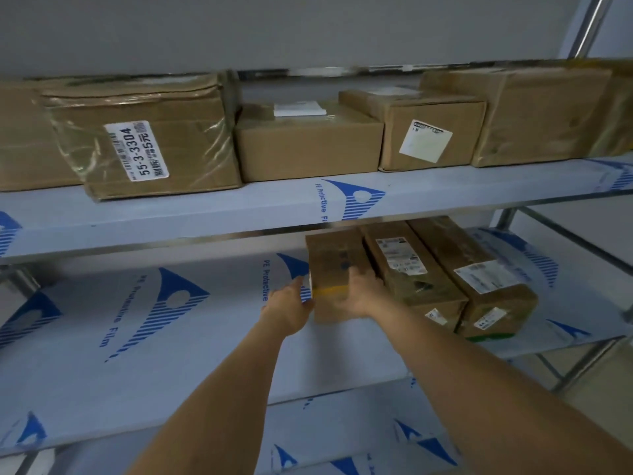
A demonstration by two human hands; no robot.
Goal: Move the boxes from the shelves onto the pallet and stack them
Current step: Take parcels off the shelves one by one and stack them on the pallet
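Observation:
A long brown cardboard box (332, 262) lies on the middle shelf (137, 354), leftmost in a row of three. My left hand (291, 305) presses against its left front side with the fingers fairly straight. My right hand (363, 293) grips its right front corner, fingers over the top edge, in the gap beside the second box (407, 269). A third box (486, 272) with white labels lies to the right of that. The pallet is out of sight.
The upper shelf (205, 217) carries several boxes: a film-wrapped one (154, 149) labelled 55-3-3304, a flat one (308, 149), a small one (431, 135) and a large one (541, 114). A lower shelf (342, 440) shows below. Metal posts (507, 217) stand at right.

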